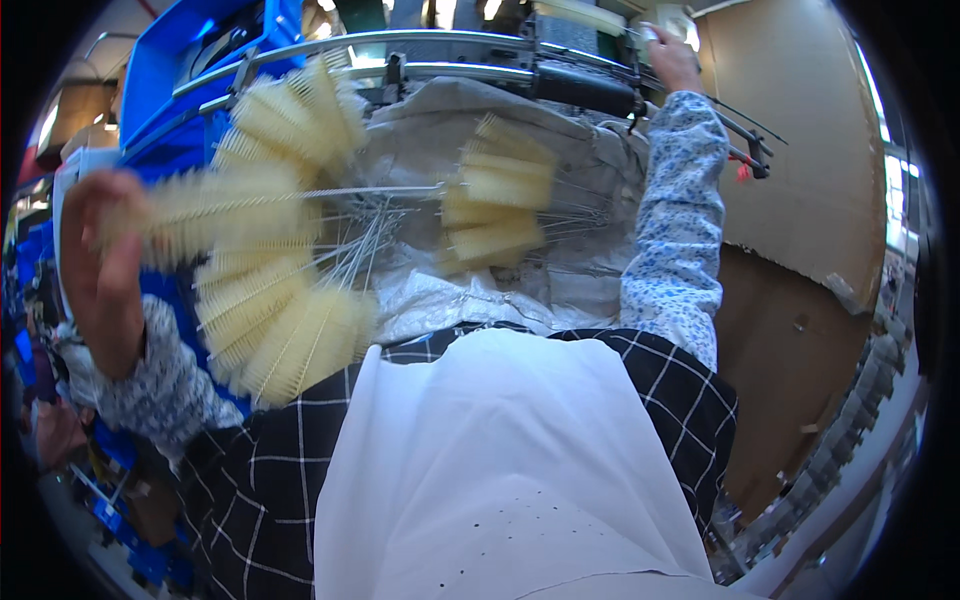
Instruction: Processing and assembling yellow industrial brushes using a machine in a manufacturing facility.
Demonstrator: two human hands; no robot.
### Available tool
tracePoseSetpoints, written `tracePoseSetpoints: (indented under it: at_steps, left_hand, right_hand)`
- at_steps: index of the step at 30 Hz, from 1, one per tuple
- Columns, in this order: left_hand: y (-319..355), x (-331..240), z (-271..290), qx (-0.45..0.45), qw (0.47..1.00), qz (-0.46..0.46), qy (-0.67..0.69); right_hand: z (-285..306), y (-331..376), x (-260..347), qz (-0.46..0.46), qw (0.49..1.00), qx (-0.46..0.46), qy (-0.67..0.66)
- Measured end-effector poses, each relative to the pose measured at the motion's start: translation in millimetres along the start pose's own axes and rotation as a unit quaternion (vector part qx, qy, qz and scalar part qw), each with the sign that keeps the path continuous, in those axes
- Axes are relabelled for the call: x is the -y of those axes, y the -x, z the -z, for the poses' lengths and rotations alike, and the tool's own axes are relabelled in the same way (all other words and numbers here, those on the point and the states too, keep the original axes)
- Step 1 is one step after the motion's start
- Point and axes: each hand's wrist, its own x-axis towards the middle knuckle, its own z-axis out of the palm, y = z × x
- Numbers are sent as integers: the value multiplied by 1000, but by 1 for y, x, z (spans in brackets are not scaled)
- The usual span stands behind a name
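The left hand (100,270) grasps a fan of cream brushes (270,260) raised over the white sack (520,290), the right hand (672,60) closes on the machine bar (585,90); gathering seems underway, next needs steady placing.

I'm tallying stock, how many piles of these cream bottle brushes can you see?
2: a large fan of brushes beside the left hand, and a smaller bunch on the white sack. More may be hidden.

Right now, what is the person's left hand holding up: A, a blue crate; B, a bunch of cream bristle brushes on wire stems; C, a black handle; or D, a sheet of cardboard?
B: the left hand is raised, gripping a fanned bunch of cream bristle brushes with wire stems.
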Motion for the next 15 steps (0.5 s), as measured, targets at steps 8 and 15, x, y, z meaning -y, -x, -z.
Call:
tracePoseSetpoints:
  at_steps: [8,15]
  left_hand:
    - [-39,13,-26,181,982,-13,58]
    - [-60,-2,-79,281,932,72,216]
  right_hand:
    - [54,18,-49,33,985,166,-47]
    - [88,109,90,256,905,298,-165]
